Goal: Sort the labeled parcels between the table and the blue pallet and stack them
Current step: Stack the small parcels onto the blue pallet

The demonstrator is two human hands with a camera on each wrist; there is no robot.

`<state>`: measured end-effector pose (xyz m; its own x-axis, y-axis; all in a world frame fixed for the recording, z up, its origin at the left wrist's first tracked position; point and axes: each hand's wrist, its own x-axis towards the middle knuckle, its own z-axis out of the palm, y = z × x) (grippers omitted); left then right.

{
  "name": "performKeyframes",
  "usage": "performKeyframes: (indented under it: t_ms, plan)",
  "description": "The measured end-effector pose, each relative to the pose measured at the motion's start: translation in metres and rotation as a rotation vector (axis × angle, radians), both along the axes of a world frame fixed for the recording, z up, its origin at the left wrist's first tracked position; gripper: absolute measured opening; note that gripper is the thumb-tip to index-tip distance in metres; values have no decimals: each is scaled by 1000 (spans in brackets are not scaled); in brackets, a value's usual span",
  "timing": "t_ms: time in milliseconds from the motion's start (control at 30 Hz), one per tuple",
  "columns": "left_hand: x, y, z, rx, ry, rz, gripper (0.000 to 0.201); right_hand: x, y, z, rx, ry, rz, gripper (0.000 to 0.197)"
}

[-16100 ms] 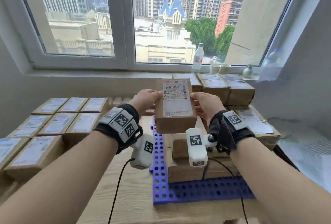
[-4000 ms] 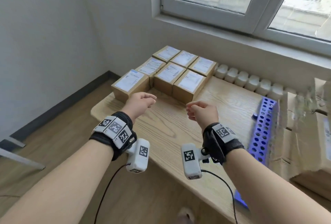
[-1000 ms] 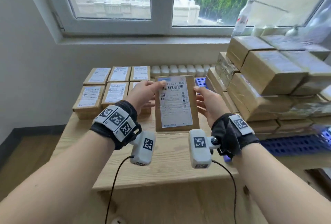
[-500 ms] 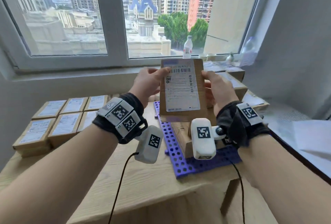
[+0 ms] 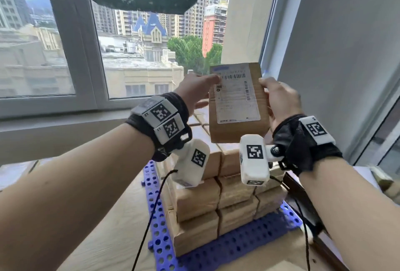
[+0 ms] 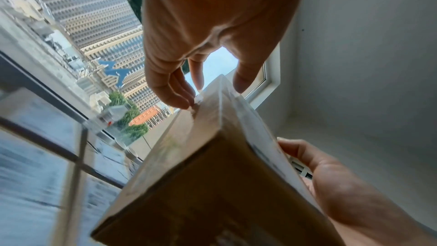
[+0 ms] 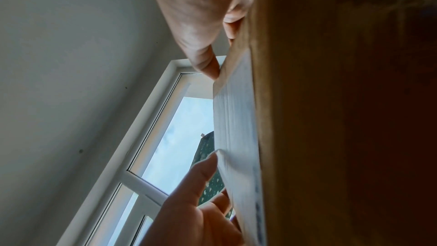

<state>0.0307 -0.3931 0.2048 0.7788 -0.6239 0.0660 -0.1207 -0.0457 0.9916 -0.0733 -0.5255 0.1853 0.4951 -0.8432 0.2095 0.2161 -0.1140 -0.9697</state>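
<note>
Nearest, the blue pallet [image 5: 227, 247] carries the parcel stack [image 5: 218, 201]; above that stack, both hands hold the labeled parcel [image 5: 238, 101], left hand [image 5: 194, 93] fingers nearly straight, right hand [image 5: 279, 101] curled round its edge. Best lowered level, squared over the stack. Only wrist views show fingertips [image 6: 175, 98] behind the parcel.

My left hand [image 6: 212, 31]: fingertips touch the parcel's far edge.
Parcel [image 6: 201, 184]: brown, tilted.
My right hand [image 6: 335, 179]: holds its labelled side.
</note>
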Motion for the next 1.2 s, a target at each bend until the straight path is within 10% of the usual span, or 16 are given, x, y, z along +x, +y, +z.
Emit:
performKeyframes:
  t_ms: [533, 933, 1200]
  plan:
    - [-1, -164, -45, 91, 111, 56, 16, 3, -167, -42, 101, 59, 45, 13]
    - [-20, -232, -86, 451, -122, 250, 44, 25, -248, -124, 267, 206, 277, 6]
    - [-30, -231, -89, 562, -89, 308, 17, 30, -253, -142, 263, 259, 367, 12]
